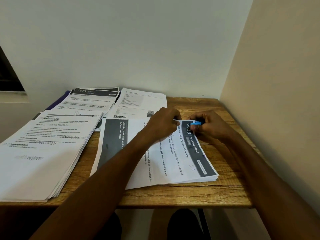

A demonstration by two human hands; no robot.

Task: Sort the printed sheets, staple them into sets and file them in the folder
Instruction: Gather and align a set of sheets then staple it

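A set of printed sheets headed "Dressing Table Surface Cleaning" lies turned sideways on the wooden table in front of me. My left hand pinches the set's far corner. My right hand is closed around a small blue stapler set at that same corner. A thick pile of sheets lies at the left. Two more piles sit at the back: one headed "1573" and a pale one. A dark blue folder peeks out under the back-left pile.
The wooden table fits into a corner, with a white wall behind and a cream wall close on the right. A dark window opening is at the far left. My knees show below the table's front edge.
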